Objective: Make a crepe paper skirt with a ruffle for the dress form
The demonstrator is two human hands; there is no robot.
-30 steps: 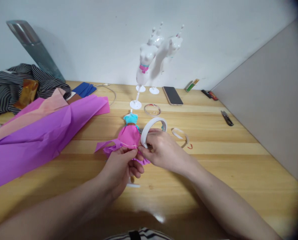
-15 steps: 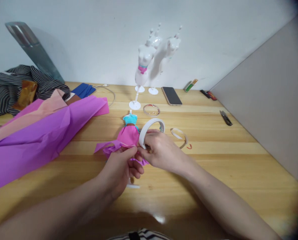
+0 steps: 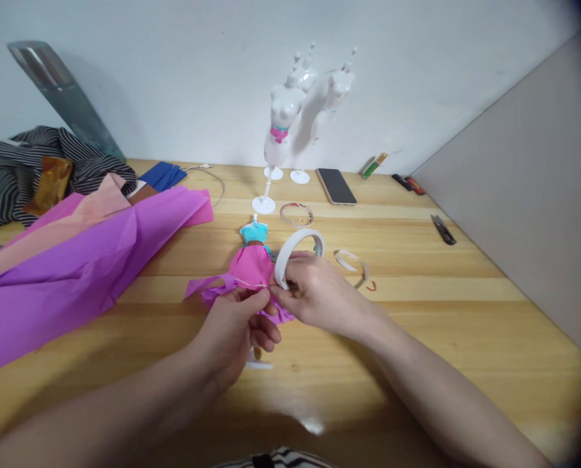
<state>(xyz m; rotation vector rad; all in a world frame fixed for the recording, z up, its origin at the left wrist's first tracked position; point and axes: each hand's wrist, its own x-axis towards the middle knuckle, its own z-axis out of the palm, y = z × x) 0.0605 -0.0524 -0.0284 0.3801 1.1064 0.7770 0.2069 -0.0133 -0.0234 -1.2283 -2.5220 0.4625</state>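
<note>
A small doll mannequin lies on the table in a turquoise bodice [image 3: 254, 232], a brown belt and a pink skirt [image 3: 251, 265]. Purple crepe-like material [image 3: 281, 314] runs along the skirt's lower edge, and a thin pale strip crosses there. My left hand [image 3: 232, 328] pinches the purple material at the hem between thumb and forefinger, its other fingers curled. Close beside it, my right hand [image 3: 322, 296] is closed with a white tape roll [image 3: 284, 260] standing around its fingers. Its fingertips meet the hem, partly hidden. The mannequin's white base [image 3: 260, 365] shows below my left hand.
Bare white mannequins [image 3: 284, 107] stand at the back near a phone [image 3: 336, 186]. Purple sheets [image 3: 76, 292] cover the left side. Another tape ring [image 3: 296, 214] and a partial ring [image 3: 363, 270] lie beyond my right hand. Snips [image 3: 442, 229] lie at right.
My right hand and the tape roll have shifted slightly to the right, and more of the pale strip shows at the hem. The left hand keeps its pinch.
</note>
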